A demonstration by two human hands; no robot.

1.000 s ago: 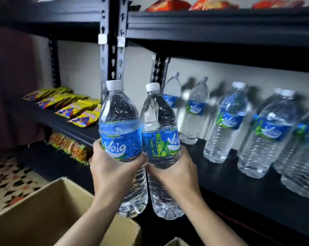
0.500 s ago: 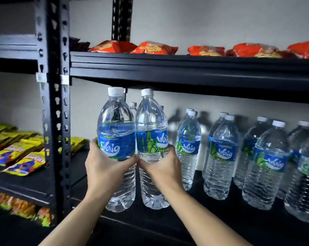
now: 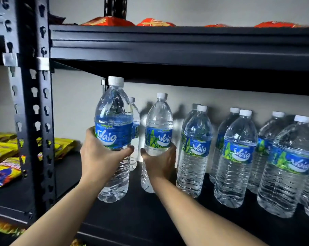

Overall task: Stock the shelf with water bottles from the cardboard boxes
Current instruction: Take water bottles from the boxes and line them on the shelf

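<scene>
As a person loads a black metal shelf (image 3: 150,219), the head camera shows the left hand (image 3: 101,157) wrapped round the blue label of a clear plastic water bottle with a white cap (image 3: 114,107). The right hand (image 3: 159,162) is curled round the lower label of a second clear plastic bottle (image 3: 159,121). Both bottles are upright at the left end of the shelf, the second one deeper in and just beside a row of matching bottles (image 3: 237,157) that stands to the right, two deep in places. One more rear bottle (image 3: 135,132) shows between the two held ones. By this evidence much of the stocking looks done, with these two not yet released and bare board left only near the black perforated upright post (image 3: 42,121). How many bottles remain cannot be told, since the cardboard boxes are out of frame. It is also unclear whether either held bottle touches the board: the right forearm covers the second bottle's base, and the first bottle's base hangs low over the front edge. The row is cut off at the right border, and its rear bottles are partly masked. Red snack packets (image 3: 107,21) on the upper black shelf (image 3: 167,43) show only their tops. Yellow snack packets (image 3: 3,162) in the neighbouring bay are partly hidden behind the post.
</scene>
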